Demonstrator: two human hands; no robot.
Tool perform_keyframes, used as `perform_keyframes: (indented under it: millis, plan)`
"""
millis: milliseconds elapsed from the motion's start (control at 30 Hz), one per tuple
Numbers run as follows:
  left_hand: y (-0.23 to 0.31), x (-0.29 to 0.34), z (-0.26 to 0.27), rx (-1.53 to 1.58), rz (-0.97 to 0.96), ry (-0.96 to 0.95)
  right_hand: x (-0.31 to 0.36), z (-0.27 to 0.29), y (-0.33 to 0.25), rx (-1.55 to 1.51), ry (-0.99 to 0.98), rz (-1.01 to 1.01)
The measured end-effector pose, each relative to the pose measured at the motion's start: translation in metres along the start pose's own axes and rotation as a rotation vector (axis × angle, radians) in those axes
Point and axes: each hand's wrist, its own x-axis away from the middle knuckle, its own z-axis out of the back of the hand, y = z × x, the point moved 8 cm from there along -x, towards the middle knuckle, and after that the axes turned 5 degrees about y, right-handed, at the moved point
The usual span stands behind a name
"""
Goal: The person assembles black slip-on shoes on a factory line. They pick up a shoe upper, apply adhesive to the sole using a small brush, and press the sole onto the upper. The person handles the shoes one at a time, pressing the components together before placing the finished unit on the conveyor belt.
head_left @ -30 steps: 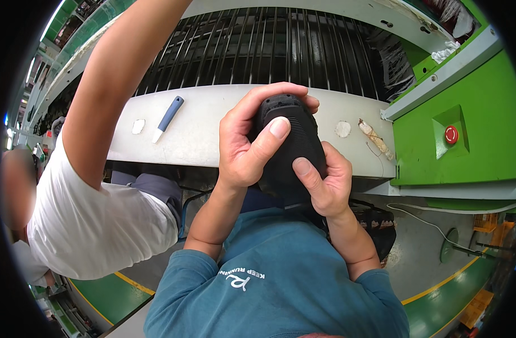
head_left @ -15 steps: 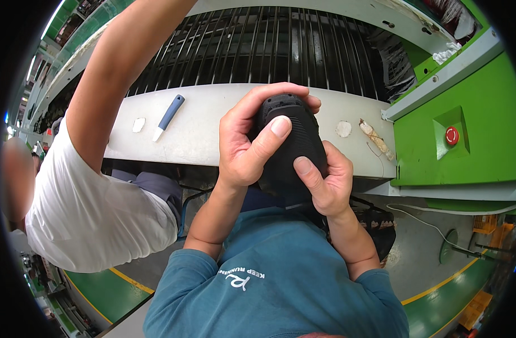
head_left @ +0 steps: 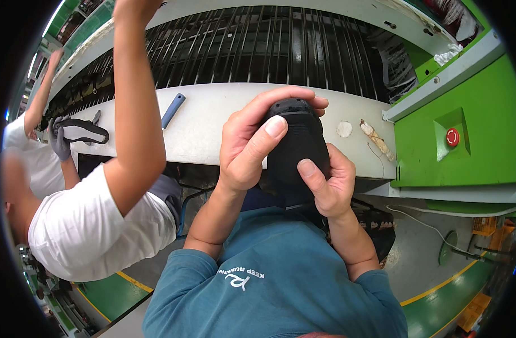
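Observation:
A black shoe [head_left: 294, 143] with a ribbed band near its upper end is held up in front of my chest, over the near edge of the white bench. My left hand [head_left: 247, 143] wraps round its upper left side, the thumb pressed on top and the fingers curled over the far end. Lower down, my right hand [head_left: 332, 183] grips the right side, its thumb lying on the dark surface. Both hands hide parts of the shoe, and its lower end blends into the shadow below.
The white bench [head_left: 201, 121] bears a blue-handled tool [head_left: 173, 111], a white patch [head_left: 344, 129] and a wrapped stick [head_left: 377, 141]. Metal rollers [head_left: 258, 50] run behind. A co-worker's arm [head_left: 137, 107] reaches across at left; beyond, a gloved hand [head_left: 61, 141] holds another shoe [head_left: 83, 131].
The shoe has tipped slightly in my hands, showing less of its ribbed band. The co-worker's arm has swung, covering the tool's blade. Another person's gloved hand and shoe now show at left.

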Motion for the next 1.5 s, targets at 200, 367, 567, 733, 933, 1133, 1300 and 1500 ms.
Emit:
perform_keyframes:
  millis: [200, 367, 567, 733, 933, 1133, 1300, 1500]
  plan:
    - [-0.002, 0.004, 0.003, 0.092, -0.041, -0.042, 0.002, 0.001, -0.003, 0.004, 0.0, -0.018]
    - [0.004, 0.007, 0.0, -0.033, -0.032, 0.0, 0.004, 0.001, -0.004, -0.005, -0.032, -0.007]
    - [0.011, 0.013, 0.002, -0.082, 0.016, 0.052, 0.005, -0.002, -0.006, 0.011, -0.086, -0.024]
    - [0.014, 0.018, 0.004, -0.093, 0.039, 0.093, 0.005, -0.005, -0.01, 0.05, -0.131, -0.018]
    - [0.018, 0.015, 0.001, -0.136, 0.023, 0.073, 0.003, -0.005, -0.014, 0.082, -0.097, 0.02]
    - [0.019, 0.014, 0.0, -0.167, 0.024, 0.048, 0.003, -0.004, -0.01, 0.117, -0.145, 0.053]
    - [0.018, 0.016, 0.006, -0.143, 0.045, 0.07, 0.003, -0.01, -0.015, 0.155, -0.188, 0.069]
    - [0.019, 0.01, 0.006, -0.151, 0.075, 0.089, -0.003, -0.007, -0.014, 0.147, -0.145, 0.026]
